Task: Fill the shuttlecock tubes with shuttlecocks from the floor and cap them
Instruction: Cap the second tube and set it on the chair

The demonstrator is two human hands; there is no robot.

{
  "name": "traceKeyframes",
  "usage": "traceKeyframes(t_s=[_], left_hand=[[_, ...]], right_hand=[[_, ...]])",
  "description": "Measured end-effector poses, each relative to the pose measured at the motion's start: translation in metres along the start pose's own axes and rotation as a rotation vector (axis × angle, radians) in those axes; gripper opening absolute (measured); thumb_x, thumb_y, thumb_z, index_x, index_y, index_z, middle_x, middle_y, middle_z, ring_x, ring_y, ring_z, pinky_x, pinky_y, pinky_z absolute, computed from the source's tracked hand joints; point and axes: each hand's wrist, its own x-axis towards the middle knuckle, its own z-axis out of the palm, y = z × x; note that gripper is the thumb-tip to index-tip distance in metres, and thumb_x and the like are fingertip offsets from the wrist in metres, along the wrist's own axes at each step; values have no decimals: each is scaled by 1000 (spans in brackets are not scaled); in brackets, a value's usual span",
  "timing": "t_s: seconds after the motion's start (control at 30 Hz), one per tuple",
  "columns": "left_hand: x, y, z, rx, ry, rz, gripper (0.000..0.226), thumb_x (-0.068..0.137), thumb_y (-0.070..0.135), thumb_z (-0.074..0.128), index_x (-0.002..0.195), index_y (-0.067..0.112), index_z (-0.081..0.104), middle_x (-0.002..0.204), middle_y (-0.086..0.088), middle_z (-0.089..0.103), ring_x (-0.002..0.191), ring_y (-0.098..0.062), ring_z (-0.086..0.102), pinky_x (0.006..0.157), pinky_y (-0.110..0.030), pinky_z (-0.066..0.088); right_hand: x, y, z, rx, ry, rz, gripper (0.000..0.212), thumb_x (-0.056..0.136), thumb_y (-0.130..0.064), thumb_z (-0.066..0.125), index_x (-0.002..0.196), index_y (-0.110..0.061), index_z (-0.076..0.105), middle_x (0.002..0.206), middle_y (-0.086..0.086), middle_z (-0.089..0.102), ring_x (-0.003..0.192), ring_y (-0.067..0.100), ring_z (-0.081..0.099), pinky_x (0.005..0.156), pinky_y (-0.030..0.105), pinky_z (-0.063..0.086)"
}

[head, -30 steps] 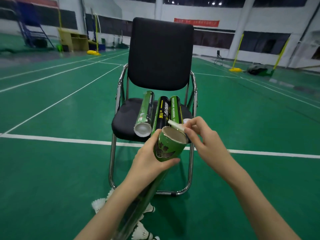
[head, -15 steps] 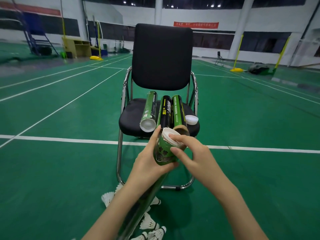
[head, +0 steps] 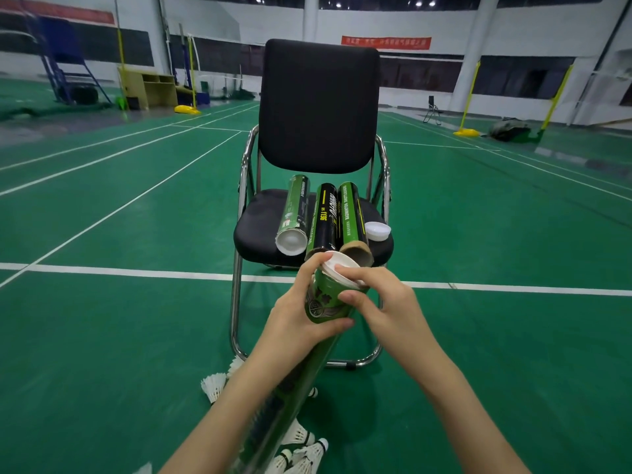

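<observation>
A green tube point(head: 321, 302) stands tilted in front of the chair point(head: 318, 111), its top toward the seat. The left hand point(head: 295, 323) grips it just below the rim. A white cap point(head: 343, 273) sits on its mouth, slightly askew, pressed by the fingers point(head: 349, 270) of the right hand point(head: 386, 309).

On the chair's seat three more tubes lie side by side, mouths toward the front edge: a green capped tube point(head: 294, 213) on the left, a black tube point(head: 325, 217) in the middle, and an open green tube point(head: 352, 217) on the right. A spare cap point(head: 377, 230) lies just right of them.

White shuttlecocks point(head: 213, 386) lie scattered on the floor below the chair's front.
</observation>
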Motion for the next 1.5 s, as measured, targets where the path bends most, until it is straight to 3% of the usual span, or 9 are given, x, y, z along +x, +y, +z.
traceKeyframes(t_s=[0.13, 0.3, 0.4, 0.6, 0.7, 1.07, 1.17, 1.33, 1.5], left_hand=[[2, -3, -4, -24, -11, 2, 82, 63, 24, 80, 126, 51, 34, 109, 8, 65, 96, -11, 64, 88, -42, 50], [2, -3, -6, -57, -2, 6, 79, 63, 20, 80, 121, 52, 37, 108, 8, 64, 95, -10, 65, 88, -40, 51], [1, -2, -6, -74, 4, 15, 78, 62, 22, 80, 121, 51, 37, 106, 7, 65, 94, -10, 65, 88, -40, 51], [0, -1, -4, -73, -19, 35, 86, 61, 22, 79, 128, 52, 34, 112, 11, 62, 100, -13, 62, 88, -39, 51], [1, -3, -2, -73, -27, 40, 86, 59, 27, 78, 130, 49, 34, 116, 9, 60, 101, -14, 61, 89, -40, 50], [-2, -3, 0, -99, 37, 17, 79, 51, 37, 79, 118, 51, 39, 104, 15, 60, 90, -8, 64, 82, -38, 53], [0, -1, 1, -113, 40, 16, 78, 51, 37, 78, 117, 51, 39, 106, 14, 60, 92, -8, 64, 82, -34, 53], [0, -3, -2, -61, 58, 42, 79, 53, 27, 76, 115, 57, 37, 104, 21, 59, 91, -9, 63, 77, -23, 50], [-1, -4, -3, -41, 50, 39, 77, 52, 35, 74, 117, 56, 37, 106, 26, 58, 93, -6, 63, 81, -25, 51]], right_hand=[[6, -4, -3, 39, -42, 37, 30, 77, -22, 72, 106, -23, 64, 103, -11, 60, 101, -5, 50, 86, 3, 33], [16, -1, -5, 48, -133, 100, 67, 71, -39, 75, 131, -32, 46, 139, -19, 39, 130, -7, 28, 107, 10, 23], [15, -1, -4, 145, -172, 177, 81, 63, -46, 73, 136, -30, 43, 134, -23, 44, 126, -7, 38, 105, 16, 30], [12, -1, -1, 91, -165, 103, 75, 66, -39, 79, 133, -24, 48, 119, -14, 46, 114, -10, 41, 94, 2, 30], [11, 0, 1, 58, -141, 71, 73, 64, -46, 74, 130, -23, 50, 116, -16, 46, 112, -10, 42, 92, 1, 29], [10, 1, 9, -10, -118, 10, 65, 74, -55, 57, 130, -23, 51, 119, -18, 47, 121, -5, 39, 103, 10, 28], [8, 2, 9, 33, -67, 24, 65, 72, -53, 61, 130, -26, 49, 125, -20, 47, 121, -4, 41, 102, 12, 31], [-2, 10, 12, 119, -76, 118, 83, 62, -48, 77, 135, -30, 40, 136, -19, 44, 126, -5, 39, 104, 18, 36], [-3, 6, 13, 161, -19, 165, 76, 58, -34, 81, 126, -30, 46, 125, -16, 51, 115, -5, 46, 86, 1, 37]])
